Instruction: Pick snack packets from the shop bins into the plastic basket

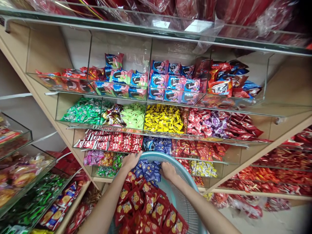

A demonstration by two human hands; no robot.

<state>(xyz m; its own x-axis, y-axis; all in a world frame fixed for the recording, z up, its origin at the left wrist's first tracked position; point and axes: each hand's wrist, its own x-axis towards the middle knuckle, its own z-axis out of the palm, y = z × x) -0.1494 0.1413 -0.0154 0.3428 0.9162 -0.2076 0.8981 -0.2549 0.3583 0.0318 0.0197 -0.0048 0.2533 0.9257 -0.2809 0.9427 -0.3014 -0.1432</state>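
Note:
A blue-green plastic basket stands below the shelves, holding many red packets with orange pictures and a pile of blue packets at its far side. My left hand is at the basket's far left rim, its thumb up beside the rim; what its fingers hold is hidden. Inside the far right part of the basket, my right hand is closed beside the blue packets, and whatever it grips cannot be made out.
Glass-fronted shelves of wrapped sweets rise ahead, with blue packets in a bin just beyond the basket. Another shelf unit is at the left. More red packets fill shelves at the right, with bags below.

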